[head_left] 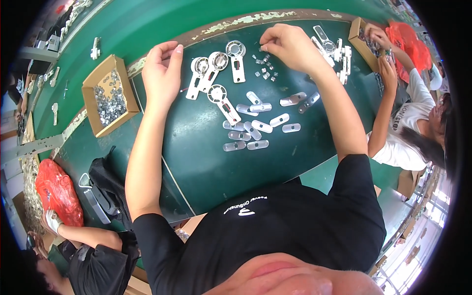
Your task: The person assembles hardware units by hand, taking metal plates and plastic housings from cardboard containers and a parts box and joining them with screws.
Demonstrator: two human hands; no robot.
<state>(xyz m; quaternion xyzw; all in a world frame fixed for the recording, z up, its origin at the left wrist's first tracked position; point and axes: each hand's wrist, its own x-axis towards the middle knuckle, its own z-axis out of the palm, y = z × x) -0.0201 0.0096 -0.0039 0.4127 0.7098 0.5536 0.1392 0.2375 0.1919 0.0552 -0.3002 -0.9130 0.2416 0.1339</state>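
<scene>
My left hand [163, 71] is raised over the table with its fingers curled in and the thumb near the index finger; whatever it may hold is hidden. Thumb and index finger of my right hand [287, 46] are pinched together beside a scatter of small clear plastic pieces [266, 75]; what lies between the fingertips is too small to name. Between the hands lie several white handheld-fan bodies with round grilles, among them one standing apart [238, 69] and a nearer one [223, 104] with red wire in its handle. Closer to me are several translucent oval covers [264, 127] with small dark square openings.
A cardboard box [129, 96] of clear pieces stands at left, near a black bag [105, 179] and red plastic bag [59, 191]. More white fan parts [339, 56] lie at right. One co-worker's hand [376, 37] reaches into another box [358, 32]; another co-worker sits lower left.
</scene>
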